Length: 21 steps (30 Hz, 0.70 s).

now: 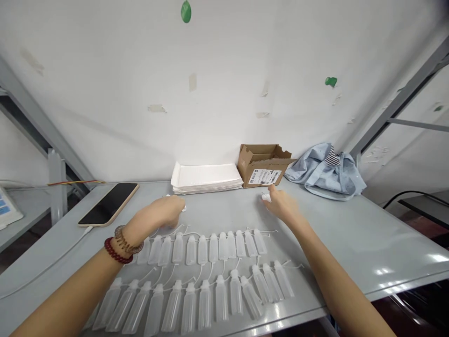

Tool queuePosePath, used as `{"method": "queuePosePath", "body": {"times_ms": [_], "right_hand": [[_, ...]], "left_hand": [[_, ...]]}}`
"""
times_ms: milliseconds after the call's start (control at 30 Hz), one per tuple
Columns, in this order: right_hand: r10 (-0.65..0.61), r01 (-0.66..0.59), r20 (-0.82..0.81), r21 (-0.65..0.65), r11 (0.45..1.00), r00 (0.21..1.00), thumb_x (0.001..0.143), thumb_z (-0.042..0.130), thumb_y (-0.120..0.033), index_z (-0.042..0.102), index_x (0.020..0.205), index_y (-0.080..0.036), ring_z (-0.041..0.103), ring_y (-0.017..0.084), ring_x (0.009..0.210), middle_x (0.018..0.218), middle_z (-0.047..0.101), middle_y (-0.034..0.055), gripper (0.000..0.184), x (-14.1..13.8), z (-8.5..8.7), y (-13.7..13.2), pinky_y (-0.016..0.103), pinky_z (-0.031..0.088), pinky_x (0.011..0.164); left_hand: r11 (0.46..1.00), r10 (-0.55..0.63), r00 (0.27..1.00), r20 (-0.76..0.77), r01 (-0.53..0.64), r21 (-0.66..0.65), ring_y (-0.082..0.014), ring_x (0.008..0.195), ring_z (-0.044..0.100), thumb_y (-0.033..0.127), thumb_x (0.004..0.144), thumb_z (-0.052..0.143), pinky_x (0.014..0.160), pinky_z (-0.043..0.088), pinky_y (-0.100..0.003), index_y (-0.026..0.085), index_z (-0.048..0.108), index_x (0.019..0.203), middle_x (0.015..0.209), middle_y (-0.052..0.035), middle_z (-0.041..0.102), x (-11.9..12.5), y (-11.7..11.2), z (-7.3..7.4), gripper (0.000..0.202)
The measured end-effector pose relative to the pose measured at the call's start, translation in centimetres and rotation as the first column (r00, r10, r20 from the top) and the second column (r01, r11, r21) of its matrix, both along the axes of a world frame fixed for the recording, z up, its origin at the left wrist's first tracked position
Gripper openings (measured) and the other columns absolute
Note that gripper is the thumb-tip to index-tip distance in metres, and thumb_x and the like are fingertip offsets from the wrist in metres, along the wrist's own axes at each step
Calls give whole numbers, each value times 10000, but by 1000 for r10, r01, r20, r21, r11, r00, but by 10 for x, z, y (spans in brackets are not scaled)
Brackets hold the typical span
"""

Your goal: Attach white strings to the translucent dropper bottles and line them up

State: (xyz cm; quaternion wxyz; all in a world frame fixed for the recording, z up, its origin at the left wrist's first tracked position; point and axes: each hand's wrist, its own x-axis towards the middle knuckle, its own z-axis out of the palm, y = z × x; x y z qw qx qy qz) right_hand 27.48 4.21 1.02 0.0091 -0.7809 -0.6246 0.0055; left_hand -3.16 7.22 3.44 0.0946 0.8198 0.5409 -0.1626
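Near the grey worktop's point(351, 234) back edge, the right hand point(280, 204) pinches a small white piece point(266, 197); the left hand point(167, 211) hides its grip; a brushing forearm point(87, 276) could roll translucent plastic bottles point(205, 306) off the front edge

Small white pieces point(266, 197), partly hidden, translucent bottles point(221, 298), two rows

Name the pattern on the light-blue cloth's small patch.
The patch has dark and white stripes, seen in the head view.
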Motion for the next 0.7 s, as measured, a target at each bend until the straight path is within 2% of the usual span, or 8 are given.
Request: {"method": "queuePosePath", "body": {"times_ms": [100, 200, 267, 333, 433, 500, 600, 700], "right_hand": [[31, -31, 4, -24, 999, 1000, 863, 464, -202, 495, 1055, -89, 624, 325, 887, 949, 634, 216, 225, -3, 12, -12, 325, 387, 640], [148, -161, -102, -136, 978, 984, 848, 482, -237, 556, 882, -138, 649, 228, 718, 817, 665, 126, 128, -7, 23, -27, 273, 401, 581], [221, -305, -300, -271, 913, 928, 844, 477, -298, 549, 784, -160, 615, 161, 539, 664, 654, 56, 167, -11, 27, -36, 242, 400, 507], [222, -393, -438, -351, 850, 871, 829, 471, -315, 530, 737, -160, 569, 133, 442, 571, 628, 30, 189, -15, 29, -42, 232, 396, 461], [177, -364, -438, -393, 844, 882, 782, 487, -286, 524, 748, -154, 547, 140, 401, 510, 611, 27, 142, -18, 29, -45, 243, 400, 434], [190, -380, -445, -391, 838, 875, 763, 484, -268, 525, 757, -155, 555, 149, 411, 492, 613, 27, 121, -20, 28, -46, 252, 417, 445], [248, -439, -468, -360, 824, 848, 742, 475, -245, 514, 646, -172, 573, 153, 453, 469, 614, 36, 127, -21, 25, -47, 256, 436, 484], [265, -450, -457, -361, 817, 849, 709, 478, -226, 466, 490, -189, 568, 156, 464, 440, 603, 52, 223, -22, 21, -46, 249, 417, 463]], "left_hand": [[1000, -5, 1000, 6, 5, 24, -215, 519, 572, 80, 478, 557, 479, 416, -294, 165, 520, 562, 641, -113, 637, -4, 1, -4, 125], [999, -11, 1000, 18, 11, 36, -215, 510, 558, 78, 479, 561, 463, 395, -293, 171, 503, 552, 630, -101, 618, -5, 0, -3, 131], [999, -16, 1000, 23, 15, 34, -205, 484, 535, 78, 485, 562, 454, 372, -291, 178, 458, 500, 573, -75, 581, -4, -2, 3, 145], [999, -17, 1000, 25, 16, 30, -179, 445, 495, 80, 498, 554, 445, 338, -282, 185, 403, 454, 510, -42, 526, -2, -6, 11, 188], [999, -12, 1000, 24, 11, 31, -139, 408, 423, 86, 512, 534, 429, 277, -266, 187, 388, 448, 470, -11, 471, -1, -11, 25, 188], [999, -13, 1000, 25, 12, 39, -129, 416, 403, 93, 528, 519, 430, 247, -263, 185, 418, 471, 487, -13, 480, -2, -14, 32, 148], [998, -27, 999, 37, 25, 59, -135, 448, 412, 107, 557, 494, 439, 224, -271, 184, 457, 513, 537, -31, 523, -5, -18, 37, 95], [998, -25, 999, 40, 22, 65, -139, 441, 402, 121, 550, 498, 432, 209, -282, 189, 456, 525, 545, -33, 531, -6, -19, 37, 83]]}}
